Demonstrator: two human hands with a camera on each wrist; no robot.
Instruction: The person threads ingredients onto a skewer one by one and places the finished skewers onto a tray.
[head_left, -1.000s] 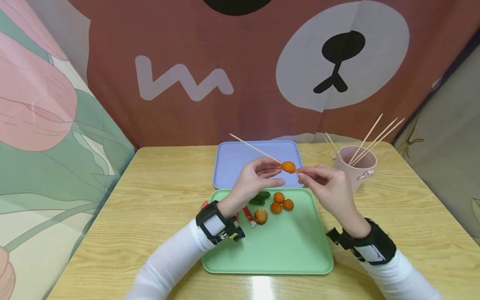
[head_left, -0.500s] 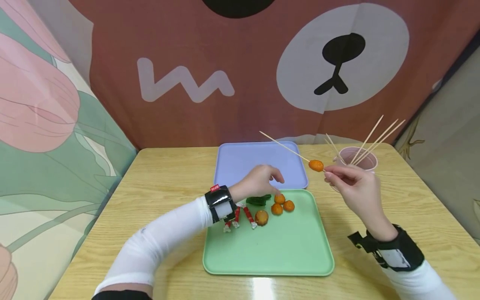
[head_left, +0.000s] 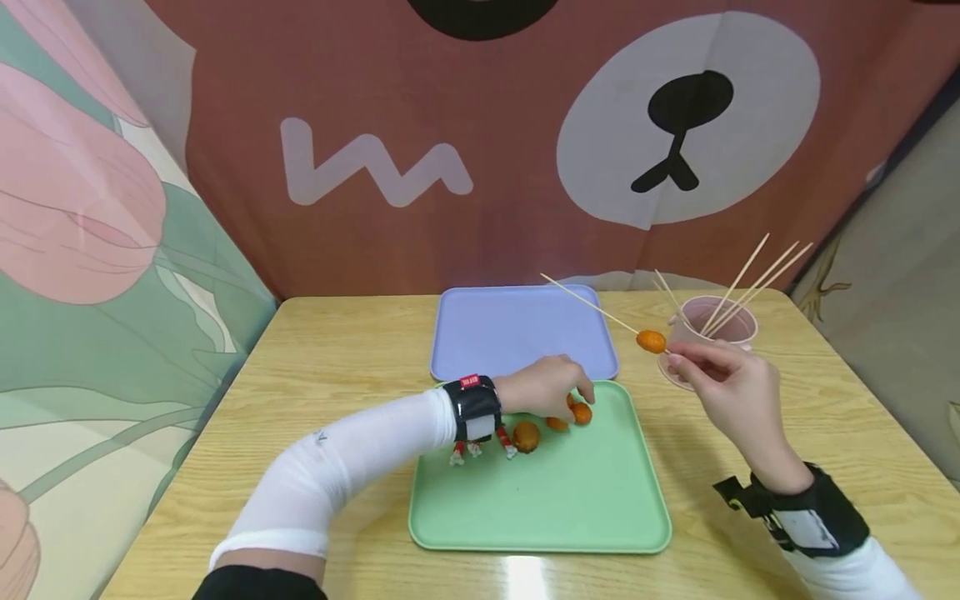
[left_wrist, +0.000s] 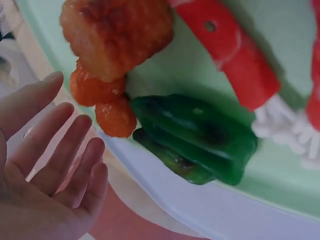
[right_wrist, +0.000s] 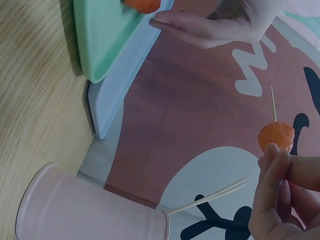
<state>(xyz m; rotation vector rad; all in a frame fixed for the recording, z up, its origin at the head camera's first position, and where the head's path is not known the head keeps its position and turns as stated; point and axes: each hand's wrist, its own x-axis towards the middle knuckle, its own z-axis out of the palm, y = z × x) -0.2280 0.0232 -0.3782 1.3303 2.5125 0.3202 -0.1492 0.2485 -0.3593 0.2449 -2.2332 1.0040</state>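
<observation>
My right hand (head_left: 731, 383) pinches the lower end of a thin wooden skewer (head_left: 589, 304), held tilted above the table. An orange ball (head_left: 651, 342) is threaded on it, close to the fingertips. Over the far part of the green tray (head_left: 540, 508), my left hand (head_left: 551, 387) reaches down with its fingertips right at the loose orange balls (head_left: 581, 414). Its fingers look spread and loosely bent in the left wrist view. Beside those balls lie dark green pepper pieces (left_wrist: 200, 135), a browned chunk (left_wrist: 117, 37) and several red sticks (left_wrist: 240, 65) with white frilled ends.
A blue tray (head_left: 517, 325) lies behind the green one. To the right stands a pink bucket (right_wrist: 95, 205) with several wooden skewers (head_left: 739, 277) leaning out of it. Behind the wooden table (head_left: 337, 333) hangs a brown printed cloth (head_left: 375, 75).
The left hand has left the skewered orange ball and come down to the loose balls on the green tray. The right hand has carried the skewer right, towards the bucket.
</observation>
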